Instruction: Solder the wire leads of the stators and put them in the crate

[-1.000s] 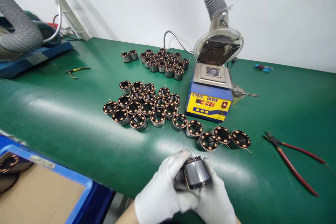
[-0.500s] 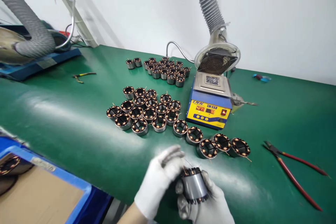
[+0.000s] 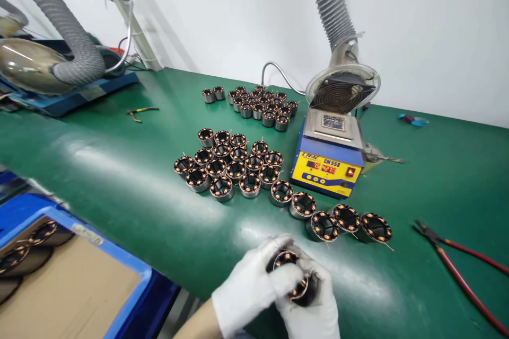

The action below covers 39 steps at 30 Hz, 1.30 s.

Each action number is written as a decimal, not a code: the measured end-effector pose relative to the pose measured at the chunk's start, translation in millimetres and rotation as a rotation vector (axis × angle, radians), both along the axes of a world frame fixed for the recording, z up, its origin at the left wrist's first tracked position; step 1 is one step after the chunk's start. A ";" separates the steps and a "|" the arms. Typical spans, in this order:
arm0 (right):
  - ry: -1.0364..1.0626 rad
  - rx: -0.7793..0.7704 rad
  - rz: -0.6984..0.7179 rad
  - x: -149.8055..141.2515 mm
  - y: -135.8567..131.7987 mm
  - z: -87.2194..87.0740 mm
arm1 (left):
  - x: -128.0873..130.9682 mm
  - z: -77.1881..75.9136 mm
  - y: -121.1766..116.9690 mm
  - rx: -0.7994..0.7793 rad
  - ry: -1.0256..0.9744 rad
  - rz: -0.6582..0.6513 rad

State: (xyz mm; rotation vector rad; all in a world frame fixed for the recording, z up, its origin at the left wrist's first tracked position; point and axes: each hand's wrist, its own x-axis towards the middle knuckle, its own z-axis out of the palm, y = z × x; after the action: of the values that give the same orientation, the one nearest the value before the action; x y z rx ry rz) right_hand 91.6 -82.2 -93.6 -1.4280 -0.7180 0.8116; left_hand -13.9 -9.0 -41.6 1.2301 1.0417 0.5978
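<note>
green bench (image 3: 397,180), pale wall (image 3: 222,16) behind; left hand (image 3: 258,280) curled onto a copper-wound ring (image 3: 305,290), thumb across its face; right hand (image 3: 323,296) wrapped round its side, gripping.

Wide lane lay on the bench (image 3: 135,190) left of the front rings (image 3: 236,170). Those rings walled off the near-side approach to the unit (image 3: 326,172); hood (image 3: 344,91) hung over its back. Narrow strip ran between front and back rings (image 3: 258,110). On the right, a gap opened between end ring (image 3: 375,227) and pliers (image 3: 437,240).
</note>
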 end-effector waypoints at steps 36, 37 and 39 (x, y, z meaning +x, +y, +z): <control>-0.932 0.147 0.147 15.1 7.2 -17.9 | -3.3 23.3 30.7 0.112 0.179 0.117; -0.929 0.151 0.154 14.8 7.8 -16.6 | -5.2 26.7 31.5 0.070 0.167 0.216; -0.920 0.168 0.148 13.5 9.1 -13.1 | -8.4 29.3 30.5 0.005 0.142 0.280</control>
State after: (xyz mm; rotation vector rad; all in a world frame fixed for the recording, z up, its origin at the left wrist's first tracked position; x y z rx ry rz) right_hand 105.1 -73.1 -106.7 -1.5823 -1.5584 0.1443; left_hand -22.4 21.5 -12.3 1.1517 1.3455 0.7356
